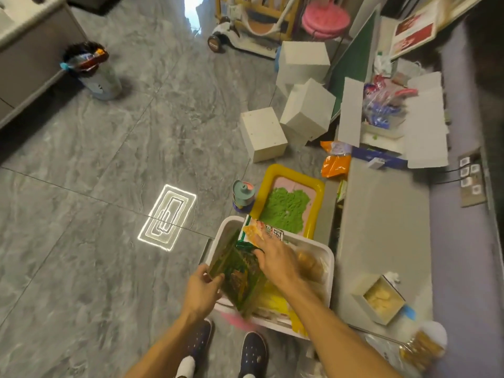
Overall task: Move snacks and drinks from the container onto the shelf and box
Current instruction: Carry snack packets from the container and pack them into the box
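Note:
A white plastic container (328,264) stands on the floor in front of my feet, filled with snack packs. My left hand (203,289) grips the lower left edge of a large green snack bag (238,274) that stands tilted in the container. My right hand (275,259) holds the bag's upper right part, beside a green and white packet (259,230). Wrapped buns (311,264) lie in the container to the right. A grey shelf top (381,227) runs along the right. An open white cardboard box (425,126) with snack bags sits at its far end.
A yellow inflatable tray (316,184) with green sand lies behind the container, a blue toy cup (242,195) beside it. Orange snack bags (335,159), white cubes (263,133), a bin (92,69), and a small open box (381,298) on the shelf are around.

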A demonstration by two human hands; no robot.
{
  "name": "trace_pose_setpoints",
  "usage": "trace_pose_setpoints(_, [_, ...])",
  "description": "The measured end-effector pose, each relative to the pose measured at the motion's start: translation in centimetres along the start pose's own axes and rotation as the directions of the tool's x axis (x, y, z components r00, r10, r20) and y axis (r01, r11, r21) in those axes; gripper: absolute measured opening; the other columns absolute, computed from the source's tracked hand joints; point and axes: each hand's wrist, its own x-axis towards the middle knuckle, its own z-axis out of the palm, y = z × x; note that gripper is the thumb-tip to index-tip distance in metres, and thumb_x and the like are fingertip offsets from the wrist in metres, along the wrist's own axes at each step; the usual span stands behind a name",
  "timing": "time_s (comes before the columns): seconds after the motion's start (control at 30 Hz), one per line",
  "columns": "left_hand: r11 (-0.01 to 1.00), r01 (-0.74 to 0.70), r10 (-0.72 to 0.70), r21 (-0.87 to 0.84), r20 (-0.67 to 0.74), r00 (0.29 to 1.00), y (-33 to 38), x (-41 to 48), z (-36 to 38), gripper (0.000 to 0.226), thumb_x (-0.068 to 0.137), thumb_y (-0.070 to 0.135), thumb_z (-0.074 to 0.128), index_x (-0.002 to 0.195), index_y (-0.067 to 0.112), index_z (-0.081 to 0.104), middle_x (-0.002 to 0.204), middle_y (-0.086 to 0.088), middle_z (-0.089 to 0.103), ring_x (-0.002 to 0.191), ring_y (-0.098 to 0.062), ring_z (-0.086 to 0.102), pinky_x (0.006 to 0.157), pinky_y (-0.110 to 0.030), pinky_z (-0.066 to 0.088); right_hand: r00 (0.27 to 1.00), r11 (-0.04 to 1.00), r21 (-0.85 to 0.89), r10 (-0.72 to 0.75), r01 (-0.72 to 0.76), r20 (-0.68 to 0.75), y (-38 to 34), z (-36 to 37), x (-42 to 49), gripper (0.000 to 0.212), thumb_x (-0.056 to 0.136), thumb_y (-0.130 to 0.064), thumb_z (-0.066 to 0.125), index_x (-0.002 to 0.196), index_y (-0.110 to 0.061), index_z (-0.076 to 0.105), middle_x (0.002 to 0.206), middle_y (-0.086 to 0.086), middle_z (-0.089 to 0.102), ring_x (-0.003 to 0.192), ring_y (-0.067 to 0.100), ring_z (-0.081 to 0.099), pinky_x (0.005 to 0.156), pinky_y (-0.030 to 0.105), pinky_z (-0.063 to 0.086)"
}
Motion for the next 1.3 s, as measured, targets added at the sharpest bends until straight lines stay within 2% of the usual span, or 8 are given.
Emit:
trace_pose_setpoints(0.13, [0.979,-0.159,0.156,0.129,0.033,0.987,5.3,-2.2,-2.2,0.017,0.086,0.030,0.069,0.102,0.026,0.070,0.101,-0.001,0.078,0.093,-0.022,0.075,0.083,-0.052,0.064,0.997,0.997,0.080,0.018,-0.011,-0.080,0.4,-5.7,-2.8,0.050,0.104,-0.029,0.061,0.154,-0.031,0.052,0.163,0.000,0.046,0.130,0.034,0.056,0.093,0.050,0.056])
trace_pose_setpoints(0.2, [0.947,-0.235,0.226,0.217,0.065,0.972,8.8,-3.6,-3.7,0.016,0.090,0.025,0.074,0.099,0.039,0.077,0.097,0.008,0.079,0.090,-0.013,0.075,0.082,-0.048,0.064,0.991,0.995,0.097,0.038,-0.025,-0.130,0.2,-9.2,-4.6,0.051,0.104,-0.029,0.062,0.154,-0.033,0.052,0.164,-0.002,0.046,0.130,0.032,0.057,0.094,0.048,0.056])
trace_pose_setpoints(0.4, [0.872,-0.412,0.390,0.265,0.133,0.911,18.8,-7.0,-7.6,0.022,0.081,0.052,0.071,0.097,0.043,0.083,0.090,0.011,0.081,0.081,-0.015,0.079,0.076,-0.051,0.066,0.955,0.986,0.159,0.088,-0.044,-0.284,-1.5,-18.8,-10.3,0.050,0.102,-0.030,0.065,0.151,-0.036,0.057,0.160,-0.007,0.050,0.126,0.027,0.062,0.093,0.044,0.059])
trace_pose_setpoints(0.53, [0.785,-0.559,0.513,0.268,0.226,0.828,25.8,-11.5,-9.3,0.013,0.094,0.028,0.074,0.094,0.038,0.082,0.087,0.007,0.081,0.081,-0.016,0.079,0.077,-0.049,0.066,0.914,0.985,0.162,0.118,-0.059,-0.389,-3.1,-23.9,-13.4,0.057,0.103,-0.030,0.064,0.155,-0.046,0.047,0.157,-0.009,0.053,0.125,0.022,0.062,0.093,0.040,0.060])
trace_pose_setpoints(0.7, [0.613,-0.732,0.640,0.298,0.355,0.681,33.3,-14.0,-10.0,0.016,0.085,0.045,0.069,0.091,0.037,0.081,0.083,0.009,0.080,0.074,-0.014,0.079,0.072,-0.047,0.067,0.793,0.971,0.206,0.218,-0.119,-0.568,-4.9,-28.8,-17.7,0.082,0.095,-0.021,0.068,0.152,-0.067,0.032,0.164,-0.023,0.040,0.132,0.021,0.060,0.095,0.042,0.060])
trace_pose_setpoints(0.9, [0.394,-0.885,0.687,0.246,0.560,0.462,38.0,-19.2,-5.6,0.015,0.091,0.038,0.069,0.090,0.031,0.083,0.077,0.013,0.078,0.071,-0.014,0.076,0.068,-0.042,0.066,0.641,0.942,0.198,0.331,-0.273,-0.693,-5.4,-30.9,-26.5,0.077,0.097,-0.021,0.064,0.156,-0.060,0.033,0.165,-0.025,0.037,0.140,0.019,0.054,0.094,0.043,0.060])
trace_pose_setpoints(1.13, [0.093,-0.988,0.657,0.125,0.738,0.155,35.7,-30.6,1.7,0.045,0.093,0.053,0.052,0.074,0.016,0.071,0.058,0.002,0.065,0.057,-0.017,0.064,0.055,-0.033,0.047,0.412,0.799,0.241,0.512,-0.552,-0.754,-6.6,-27.8,-42.1,0.054,0.101,-0.037,0.054,0.154,-0.046,0.049,0.162,-0.023,0.042,0.144,0.012,0.050,0.098,0.046,0.059])
trace_pose_setpoints(1.3, [-0.014,-0.998,0.516,-0.066,0.854,-0.064,30.1,-41.5,5.2,0.018,0.106,0.037,0.057,0.097,0.036,0.073,0.078,0.012,0.073,0.069,-0.008,0.071,0.057,-0.017,0.046,0.211,0.662,0.334,0.602,-0.671,-0.770,-9.6,-22.5,-54.3,0.059,0.102,-0.032,0.060,0.156,-0.049,0.043,0.163,-0.026,0.039,0.140,0.014,0.055,0.093,0.047,0.062])
